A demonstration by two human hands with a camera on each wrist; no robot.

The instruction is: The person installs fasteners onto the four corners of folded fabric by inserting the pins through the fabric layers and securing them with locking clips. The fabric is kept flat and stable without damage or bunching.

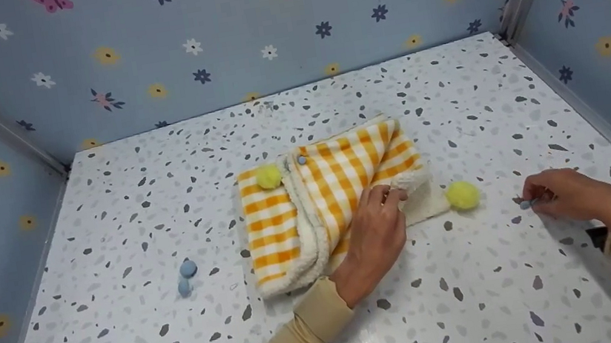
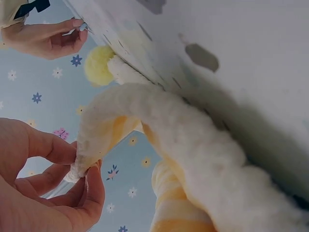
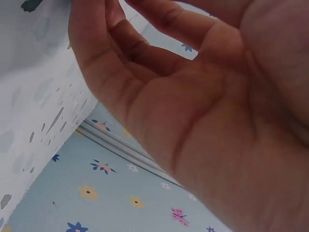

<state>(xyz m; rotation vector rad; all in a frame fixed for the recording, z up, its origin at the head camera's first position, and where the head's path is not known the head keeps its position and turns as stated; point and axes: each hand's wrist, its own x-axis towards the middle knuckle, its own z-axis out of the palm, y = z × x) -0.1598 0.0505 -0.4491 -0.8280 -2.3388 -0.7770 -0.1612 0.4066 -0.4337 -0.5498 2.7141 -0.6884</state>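
A folded yellow-and-white checked blanket (image 1: pixel 271 226) with white fleecy lining and yellow pompoms (image 1: pixel 268 177) lies mid-table. My left hand (image 1: pixel 374 234) pinches its fleecy edge (image 2: pixel 89 145) between thumb and fingers, and in the left wrist view that edge arches up off the table. Out to the right, past another pompom (image 1: pixel 462 195), my right hand (image 1: pixel 576 196) pinches a small blue rounded piece (image 1: pixel 525 205) close to the tabletop. The right wrist view shows that palm, but its fingertips and the piece are out of frame. A similar blue piece (image 1: pixel 302 160) sits on the blanket's upper fold.
Two blue rounded pieces (image 1: pixel 188 268) lie close together on the speckled white table (image 1: pixel 108 239), left of the blanket. Blue flower-patterned walls (image 1: pixel 257 19) enclose the back and both sides. A dark object (image 1: pixel 598 237) shows by the right wrist.
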